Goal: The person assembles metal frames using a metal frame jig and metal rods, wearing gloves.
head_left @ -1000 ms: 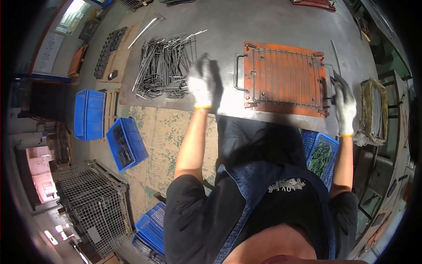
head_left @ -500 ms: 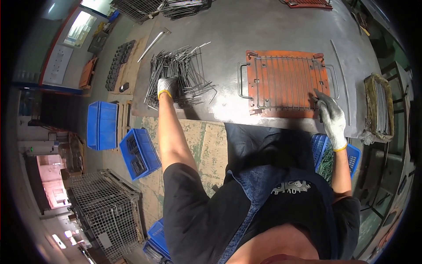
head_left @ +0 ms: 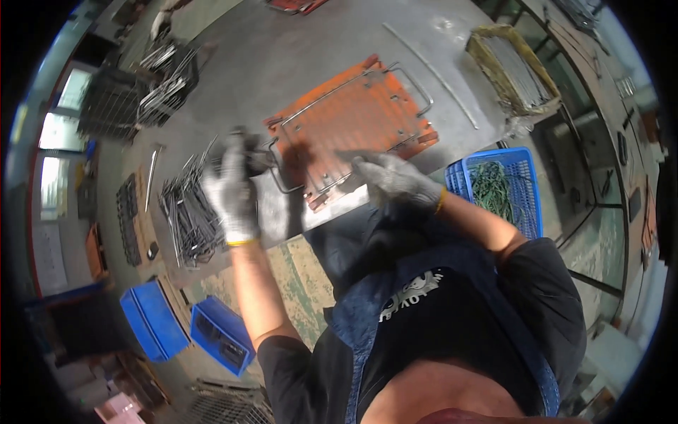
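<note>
My left hand (head_left: 233, 187), in a grey-white glove with a yellow cuff, is raised between the pile of bent metal rods (head_left: 189, 215) and an orange fixture plate (head_left: 339, 124). Motion smears its fingers, so anything in them cannot be made out. My right hand (head_left: 399, 182), gloved alike, hovers by the plate's near edge with its fingers pointing left, also blurred. On the plate lies a wire frame with a looped handle at each end (head_left: 418, 88); its inner bars are smeared.
A long thin rod (head_left: 431, 74) lies beyond the plate. A yellowish box of rods (head_left: 512, 71) sits at the table's right. Below it, a blue basket (head_left: 530, 187) holds green strands. Blue bins (head_left: 152, 321) stand on the floor at left. A wire rack stack (head_left: 166, 81) is far left.
My left hand has come up out of the rod pile and moved toward the plate. My right hand has shifted left along the plate's near edge. The whole view has turned.
</note>
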### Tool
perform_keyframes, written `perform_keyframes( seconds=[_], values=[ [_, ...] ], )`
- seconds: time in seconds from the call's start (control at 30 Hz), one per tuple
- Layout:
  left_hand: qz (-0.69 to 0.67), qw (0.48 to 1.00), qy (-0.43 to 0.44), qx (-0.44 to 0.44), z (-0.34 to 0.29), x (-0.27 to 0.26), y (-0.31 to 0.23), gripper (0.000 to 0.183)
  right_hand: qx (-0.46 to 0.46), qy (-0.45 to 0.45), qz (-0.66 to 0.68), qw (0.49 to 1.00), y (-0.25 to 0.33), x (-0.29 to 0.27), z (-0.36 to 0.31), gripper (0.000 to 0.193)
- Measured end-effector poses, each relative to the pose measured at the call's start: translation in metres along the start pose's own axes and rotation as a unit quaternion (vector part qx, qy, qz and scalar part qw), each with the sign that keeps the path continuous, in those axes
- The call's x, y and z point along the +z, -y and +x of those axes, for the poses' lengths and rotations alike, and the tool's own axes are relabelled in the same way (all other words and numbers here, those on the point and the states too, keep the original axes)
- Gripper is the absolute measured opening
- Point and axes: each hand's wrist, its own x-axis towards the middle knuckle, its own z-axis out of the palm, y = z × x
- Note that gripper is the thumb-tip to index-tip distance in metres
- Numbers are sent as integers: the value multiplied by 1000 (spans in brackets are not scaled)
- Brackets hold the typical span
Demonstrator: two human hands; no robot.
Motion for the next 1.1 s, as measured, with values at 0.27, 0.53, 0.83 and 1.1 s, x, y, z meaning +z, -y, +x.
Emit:
perform_keyframes(
  seconds=[0.27,0.53,0.83,1.1],
  values=[
    [-280,921,104,-249,-28,124,66,20,-70,-188,235,951,-36,-43,-6,26],
    [-27,948,204,-244,0,188,95,21,-151,-226,-47,961,-7,-90,-11,22],
    [237,961,128,-64,16,207,103,43,-169,-192,-276,927,-38,-124,2,27],
    [-110,935,186,-280,32,202,123,19,-79,-131,-298,942,4,-125,4,24]
  ],
)
